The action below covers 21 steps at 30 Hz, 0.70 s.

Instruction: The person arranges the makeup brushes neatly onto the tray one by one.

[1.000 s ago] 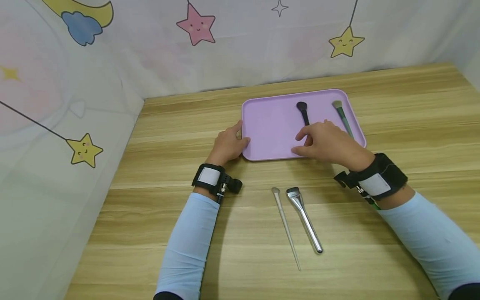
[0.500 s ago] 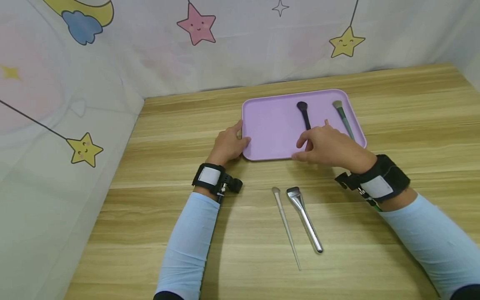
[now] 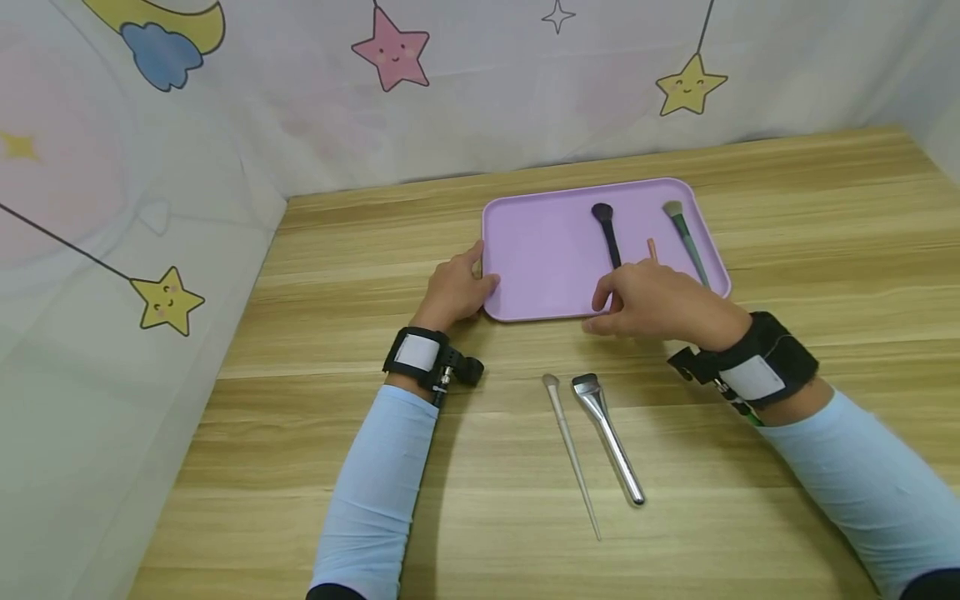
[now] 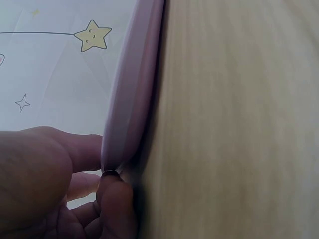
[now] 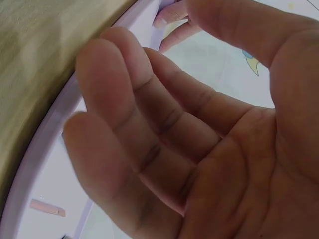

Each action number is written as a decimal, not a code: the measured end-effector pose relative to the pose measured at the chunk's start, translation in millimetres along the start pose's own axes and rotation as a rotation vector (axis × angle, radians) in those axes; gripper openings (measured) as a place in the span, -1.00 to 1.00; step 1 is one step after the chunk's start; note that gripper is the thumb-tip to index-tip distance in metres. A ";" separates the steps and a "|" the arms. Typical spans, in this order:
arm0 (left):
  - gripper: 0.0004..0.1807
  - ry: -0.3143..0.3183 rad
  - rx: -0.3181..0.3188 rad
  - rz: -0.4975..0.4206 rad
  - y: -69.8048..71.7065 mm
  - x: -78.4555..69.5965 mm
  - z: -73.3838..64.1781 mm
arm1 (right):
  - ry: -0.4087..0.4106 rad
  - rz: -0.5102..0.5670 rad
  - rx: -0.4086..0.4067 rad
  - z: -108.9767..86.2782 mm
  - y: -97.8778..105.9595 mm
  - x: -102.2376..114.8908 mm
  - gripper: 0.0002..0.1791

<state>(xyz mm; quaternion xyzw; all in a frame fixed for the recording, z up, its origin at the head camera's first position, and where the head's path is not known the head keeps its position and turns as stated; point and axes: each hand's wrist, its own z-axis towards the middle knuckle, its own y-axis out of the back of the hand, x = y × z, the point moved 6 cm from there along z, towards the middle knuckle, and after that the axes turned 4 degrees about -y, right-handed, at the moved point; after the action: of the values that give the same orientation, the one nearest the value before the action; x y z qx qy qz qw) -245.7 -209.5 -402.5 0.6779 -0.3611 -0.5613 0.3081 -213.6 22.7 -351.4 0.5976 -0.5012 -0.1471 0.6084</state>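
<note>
A lilac, rounded-rectangular, plastic-looking tray lies flat near the back of a pale wood-grained surface. The left hand pinches its near left corner between thumb and fingers; the right hand is over the near rim, its fingers loosely bent, close together, thumb apart, with nothing visible between them; whether they touch the rim is unclear. For sound handling, a steady pinch at the corner should prevent sliding, while the right fingers are best clear of the brush handles, any force directed level along the surface. The tray's long axis runs left to right, its right end slightly farther from the person. Within it, a black-handled brush with dark bristles and a green-handled brush point their heads towards the far rim; only a slim copper-coloured tip shows between them. Nearer the person, a thin pale brush and a flat-headed, shiny silver brush point towards the tray. A star-printed white cloth hangs behind.
</note>
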 end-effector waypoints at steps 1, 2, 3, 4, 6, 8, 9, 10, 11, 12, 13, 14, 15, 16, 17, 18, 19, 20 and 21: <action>-0.26 -0.002 -0.001 0.003 0.1 0.0 0.0 | -0.005 -0.011 0.004 -0.1 -0.6 0.1 -0.64; -0.26 -0.005 -0.004 0.006 0.2 0.0 0.1 | -0.009 -0.020 0.010 -0.2 -1.3 0.3 -0.65; -0.26 -0.007 -0.006 0.009 0.2 0.1 0.2 | -0.013 -0.030 0.012 -0.4 -1.6 0.5 -0.65; -0.26 -0.009 -0.008 0.010 0.3 0.1 0.3 | -0.015 -0.037 0.018 -0.6 -2.3 0.6 -0.65; -0.26 -0.015 -0.014 0.019 0.8 -0.1 0.3 | -0.019 -0.041 0.037 -1.2 -3.5 1.0 -0.65; -0.26 -0.018 -0.015 0.021 0.9 -0.4 0.1 | -0.020 -0.044 0.061 -2.2 -5.0 1.2 -0.63; -0.26 -0.018 -0.013 0.019 0.8 -0.7 0.0 | -0.019 -0.045 0.070 -2.9 -5.4 1.5 -0.62; -0.26 -0.018 -0.013 0.017 0.8 -0.8 -0.1 | -0.020 -0.045 0.080 -3.3 -6.1 1.7 -0.61; -0.26 -0.019 -0.014 0.020 1.2 -1.0 -0.2 | -0.020 -0.048 0.088 -3.8 -6.6 2.0 -0.60; -0.26 -0.017 -0.010 0.014 1.0 -1.0 -0.4 | -0.020 -0.050 0.093 -4.2 -7.0 2.3 -0.59; -0.26 -0.017 -0.010 0.011 1.1 -1.1 -0.5 | -0.022 -0.053 0.099 -4.6 -7.5 2.4 -0.59; -0.26 -0.015 -0.010 0.010 1.2 -1.3 -0.5 | -0.023 -0.056 0.106 -4.9 -8.0 2.7 -0.59; -0.26 -0.014 -0.009 0.009 1.3 -1.4 -0.5 | -0.024 -0.058 0.113 -5.1 -8.7 2.7 -0.58; -0.26 -0.013 -0.009 0.012 1.5 -1.5 -0.6 | -0.026 -0.060 0.123 -5.4 -9.4 2.8 -0.58; -0.27 -0.010 -0.007 0.010 1.5 -1.5 -0.9 | -0.028 -0.061 0.133 -5.7 -10.1 2.9 -0.58; -0.27 -0.007 -0.003 0.003 1.4 -1.5 -1.1 | -0.032 -0.062 0.143 -6.1 -10.7 3.1 -0.57; -0.27 -0.006 -0.002 0.003 1.4 -1.6 -1.1 | -0.035 -0.064 0.154 -6.5 -11.4 3.3 -0.56; -0.27 -0.003 -0.001 0.003 1.4 -1.4 -1.0 | -0.037 -0.064 0.163 -6.9 -11.9 3.8 -0.55; -0.27 0.000 0.002 0.001 1.3 -1.2 -1.0 | -0.039 -0.062 0.171 -7.3 -12.6 4.0 -0.55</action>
<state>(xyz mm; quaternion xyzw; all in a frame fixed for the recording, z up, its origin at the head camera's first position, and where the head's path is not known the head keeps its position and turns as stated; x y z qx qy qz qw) -245.0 -209.2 -400.6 0.6781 -0.3618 -0.5608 0.3078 -200.7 20.8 -359.0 0.6595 -0.5049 -0.1341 0.5406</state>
